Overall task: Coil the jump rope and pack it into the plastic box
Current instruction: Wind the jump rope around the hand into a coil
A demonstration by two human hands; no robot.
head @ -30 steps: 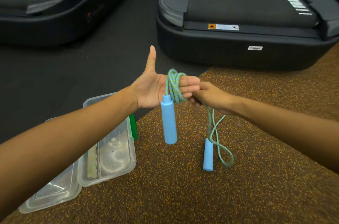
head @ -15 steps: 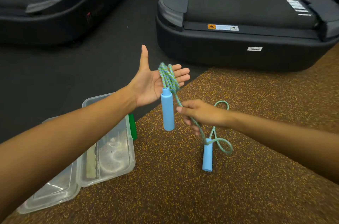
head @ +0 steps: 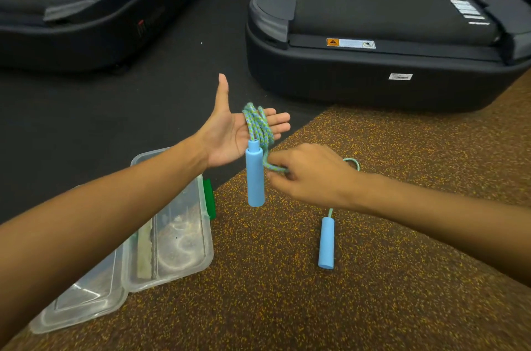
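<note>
1. Left hand (head: pixel 230 132) is held flat above the plastic box (head: pixel 169 230), fingers spread, thumb up, jump rope (head: pixel 258 126) coiled around the fingers.
2. One blue handle (head: pixel 255 175) hangs from the coil.
3. Right hand (head: pixel 313 175), right of the box, pinches the rope.
4. Second handle (head: pixel 326 241) lies on the speckled floor (head: pixel 373 307), right of the open box.

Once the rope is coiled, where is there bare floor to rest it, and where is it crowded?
Bare speckled floor lies right of the second handle, toward the treadmill, and near the bottom edge. Dark mat left of the left hand is bare too. It is crowded between the open box and the right hand.
</note>
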